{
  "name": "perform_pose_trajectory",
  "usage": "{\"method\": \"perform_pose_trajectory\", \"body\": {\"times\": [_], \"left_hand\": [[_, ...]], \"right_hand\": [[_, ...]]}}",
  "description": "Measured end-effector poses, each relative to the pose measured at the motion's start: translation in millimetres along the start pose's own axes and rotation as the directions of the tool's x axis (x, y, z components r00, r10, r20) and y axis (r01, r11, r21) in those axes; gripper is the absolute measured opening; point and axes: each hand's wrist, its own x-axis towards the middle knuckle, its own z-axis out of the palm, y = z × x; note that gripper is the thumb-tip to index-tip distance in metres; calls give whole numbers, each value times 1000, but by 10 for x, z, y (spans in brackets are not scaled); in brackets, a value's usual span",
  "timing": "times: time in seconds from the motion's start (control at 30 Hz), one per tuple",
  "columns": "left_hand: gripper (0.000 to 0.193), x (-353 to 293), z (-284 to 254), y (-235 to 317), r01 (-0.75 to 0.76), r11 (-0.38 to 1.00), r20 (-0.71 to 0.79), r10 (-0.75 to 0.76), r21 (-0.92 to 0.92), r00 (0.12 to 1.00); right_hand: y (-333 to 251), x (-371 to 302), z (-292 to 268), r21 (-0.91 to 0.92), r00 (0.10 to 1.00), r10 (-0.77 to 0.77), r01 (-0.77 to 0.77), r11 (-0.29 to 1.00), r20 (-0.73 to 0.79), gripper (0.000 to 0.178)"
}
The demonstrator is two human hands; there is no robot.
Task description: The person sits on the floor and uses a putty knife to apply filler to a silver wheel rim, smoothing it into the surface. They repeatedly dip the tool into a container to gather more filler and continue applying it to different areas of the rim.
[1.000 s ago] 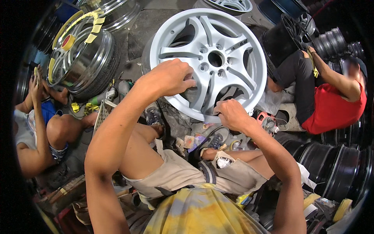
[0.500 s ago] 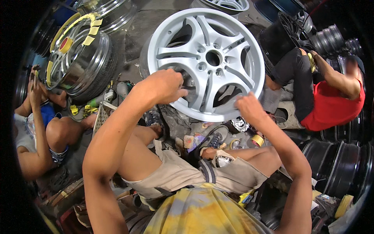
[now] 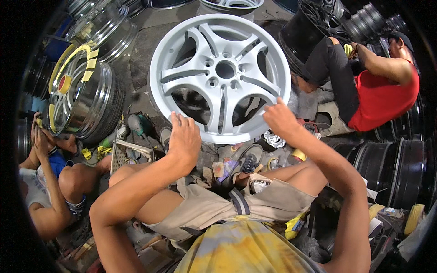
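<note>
A pale grey alloy wheel rim with paired spokes faces up in front of me. My left hand is at its lower-left edge, fingers bent over the lip. On the lower-right edge, my right hand grips the lip with curled fingers, the index finger lying along the rim. The thumbs and the undersides of both hands are mostly hidden.
A taped polished wheel with a tyre stands left, near a seated person. A person in red sits right, by black rims. A plastic crate, a green power tool and tape lie around.
The rim has turned counterclockwise. My left hand has shifted from over a spoke opening to the lower-left lip; my right hand stays at the lower-right edge. The whole view has shifted.
</note>
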Motion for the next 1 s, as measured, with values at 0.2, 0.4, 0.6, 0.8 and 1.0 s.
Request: {"method": "perform_pose_trajectory", "body": {"times": [0.2, 0.4, 0.6, 0.8, 1.0], "left_hand": [[37, 134, 55, 94, -179, 960, 80, 199, -214, 977], [38, 243, -298, -420, -124, 703, 79, 249, -700, 965], [36, 218, -204, -893, 4, 653, 15, 11, -757, 1000], [33, 281, -259, -944, -30, 639, -10, 34, -769, 999], [33, 324, -145, -956, -46, 617, -49, 12, -786, 999]], "right_hand": [[-285, 141, -603, 879, 996, -44, 84, 470, -72, 19], [494, -258, -69, 515, 886, 356, -166, 841, -296, 30], [123, -245, 232, 222, 934, -87, 172, 960, -347, 21], [1066, 190, 16, -362, 992, -95, 60, 930, -80, 14], [650, 236, 24, -340, 980, -51, 115, 934, 192, 16]]}}
